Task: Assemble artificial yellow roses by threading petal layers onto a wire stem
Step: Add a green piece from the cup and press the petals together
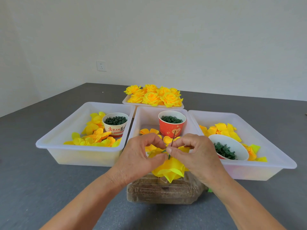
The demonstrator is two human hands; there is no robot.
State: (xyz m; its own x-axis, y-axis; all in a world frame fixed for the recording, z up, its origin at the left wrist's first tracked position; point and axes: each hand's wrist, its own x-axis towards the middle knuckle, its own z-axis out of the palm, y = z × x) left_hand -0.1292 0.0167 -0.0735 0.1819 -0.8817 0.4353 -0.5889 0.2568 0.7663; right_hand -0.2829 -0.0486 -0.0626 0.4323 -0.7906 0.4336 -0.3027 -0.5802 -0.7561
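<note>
Both hands meet over the middle white tray (141, 117) on the grey worktop (41, 180): the left hand (141, 158) curls its thumb and forefinger into a tight grip on the yellow petal layers (171, 170), while the right hand (196, 153) pinches the thin wire stem (173, 138) where it rises upright out of the petals. The half-made rose sits directly above a clear plastic container (166, 191) at the near edge. Finished yellow roses (153, 96) fill the far tray, and a red cup (172, 125) of green parts stands just behind the hands.
</note>
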